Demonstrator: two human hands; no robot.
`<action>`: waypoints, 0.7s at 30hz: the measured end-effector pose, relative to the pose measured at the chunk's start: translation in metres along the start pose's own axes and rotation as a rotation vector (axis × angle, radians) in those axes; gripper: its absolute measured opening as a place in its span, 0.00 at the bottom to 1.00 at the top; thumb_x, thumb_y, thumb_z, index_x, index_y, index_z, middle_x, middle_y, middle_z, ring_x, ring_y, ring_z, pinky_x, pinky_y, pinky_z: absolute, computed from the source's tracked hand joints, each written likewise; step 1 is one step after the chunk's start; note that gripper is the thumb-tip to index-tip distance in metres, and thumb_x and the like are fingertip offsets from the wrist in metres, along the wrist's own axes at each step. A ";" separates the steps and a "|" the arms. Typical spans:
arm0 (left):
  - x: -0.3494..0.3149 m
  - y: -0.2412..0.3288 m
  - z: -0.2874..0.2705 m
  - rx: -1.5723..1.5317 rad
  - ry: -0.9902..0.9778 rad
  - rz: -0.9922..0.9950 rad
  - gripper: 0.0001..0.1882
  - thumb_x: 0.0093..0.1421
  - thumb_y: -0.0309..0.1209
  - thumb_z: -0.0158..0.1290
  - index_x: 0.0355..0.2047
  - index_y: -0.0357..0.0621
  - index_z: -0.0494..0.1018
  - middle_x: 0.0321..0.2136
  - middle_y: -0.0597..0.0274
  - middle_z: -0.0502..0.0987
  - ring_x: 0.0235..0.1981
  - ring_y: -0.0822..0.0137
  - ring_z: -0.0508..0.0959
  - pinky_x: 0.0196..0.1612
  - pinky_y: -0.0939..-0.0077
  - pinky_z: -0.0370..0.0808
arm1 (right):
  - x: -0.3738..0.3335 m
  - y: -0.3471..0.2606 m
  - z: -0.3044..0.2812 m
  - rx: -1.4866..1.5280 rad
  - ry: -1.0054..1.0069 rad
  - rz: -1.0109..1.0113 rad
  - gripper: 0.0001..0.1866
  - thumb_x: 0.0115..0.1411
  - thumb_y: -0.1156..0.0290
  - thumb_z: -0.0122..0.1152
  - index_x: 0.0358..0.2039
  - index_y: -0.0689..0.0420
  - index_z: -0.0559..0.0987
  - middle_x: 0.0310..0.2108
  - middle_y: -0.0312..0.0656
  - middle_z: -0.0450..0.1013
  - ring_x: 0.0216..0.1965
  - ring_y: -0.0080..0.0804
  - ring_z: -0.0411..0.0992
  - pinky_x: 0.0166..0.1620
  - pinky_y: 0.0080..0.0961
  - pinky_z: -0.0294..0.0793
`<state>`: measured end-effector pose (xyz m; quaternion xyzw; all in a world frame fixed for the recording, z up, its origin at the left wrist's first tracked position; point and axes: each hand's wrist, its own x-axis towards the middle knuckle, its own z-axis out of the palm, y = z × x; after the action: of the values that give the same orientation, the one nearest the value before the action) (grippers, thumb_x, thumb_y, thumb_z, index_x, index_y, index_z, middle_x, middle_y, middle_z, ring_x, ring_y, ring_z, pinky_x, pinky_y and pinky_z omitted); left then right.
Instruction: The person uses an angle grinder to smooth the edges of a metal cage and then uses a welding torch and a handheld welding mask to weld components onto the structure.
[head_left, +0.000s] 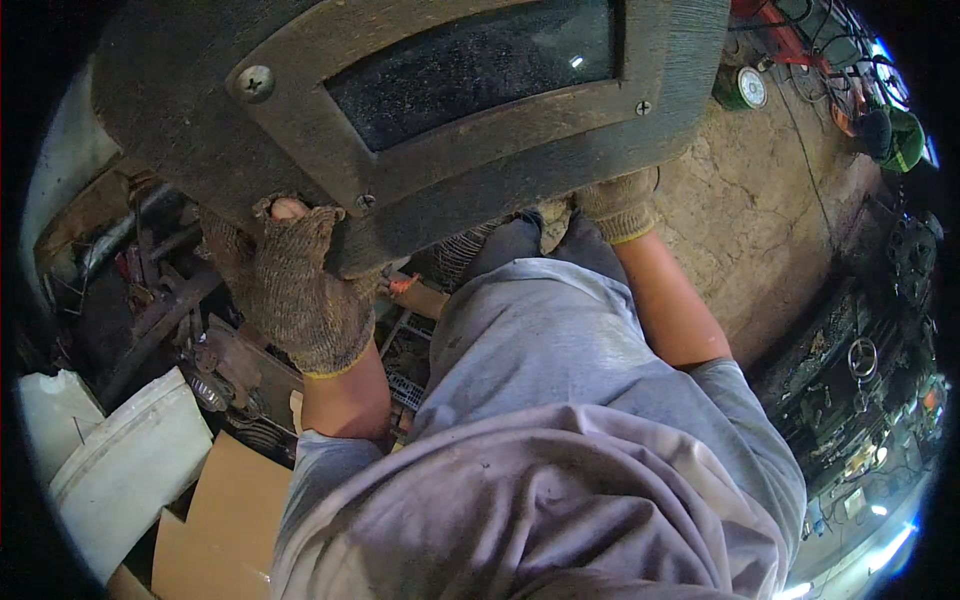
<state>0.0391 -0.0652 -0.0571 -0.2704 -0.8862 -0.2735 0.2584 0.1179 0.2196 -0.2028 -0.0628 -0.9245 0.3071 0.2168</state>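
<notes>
A dark, worn welding mask (440, 205) fills the upper part of the view, close up. Its dark viewing window (480, 70) sits in a frame held by screws. My left hand (300, 280), in a dirty knitted glove with a yellow cuff edge, is closed on the mask's lower left edge; the bare thumb tip pokes through the glove onto the mask's front. At the lower right edge is my right hand (622, 205) in a similar glove. The mask hides its fingers, so whether they grip it does not show.
Rusty metal scrap (165, 300) lies at the left, near white curved panels (135, 445) and a cardboard sheet (225, 520). Cracked floor (740, 210) spreads to the right, with a round green can (742, 88) and cables. Dark greasy parts (840, 380) line the far right.
</notes>
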 end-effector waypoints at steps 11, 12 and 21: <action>0.012 0.013 0.004 -0.418 0.105 -0.428 0.12 0.61 0.32 0.56 0.46 0.51 0.75 0.50 0.46 0.71 0.50 0.48 0.73 0.51 0.50 0.69 | 0.002 -0.010 -0.014 0.865 -0.181 0.548 0.15 0.62 0.62 0.55 0.41 0.61 0.77 0.35 0.46 0.77 0.31 0.31 0.77 0.30 0.27 0.76; 0.012 0.013 0.004 -0.460 0.115 -0.485 0.13 0.61 0.32 0.57 0.46 0.51 0.75 0.50 0.47 0.71 0.50 0.48 0.73 0.51 0.51 0.69 | 0.001 -0.008 -0.015 0.914 -0.203 0.603 0.15 0.62 0.62 0.55 0.41 0.61 0.77 0.35 0.46 0.77 0.31 0.31 0.77 0.30 0.27 0.76; 0.016 0.022 0.002 -0.754 0.205 -0.758 0.18 0.57 0.31 0.60 0.48 0.47 0.74 0.49 0.52 0.73 0.50 0.53 0.74 0.54 0.54 0.69 | 0.006 0.000 -0.003 0.129 0.027 -0.072 0.19 0.60 0.56 0.59 0.41 0.59 0.79 0.39 0.50 0.78 0.37 0.37 0.78 0.37 0.31 0.77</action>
<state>0.0406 -0.0430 -0.0406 0.0223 -0.7323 -0.6714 0.1118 0.1136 0.2229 -0.1984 -0.0197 -0.9014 0.3574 0.2437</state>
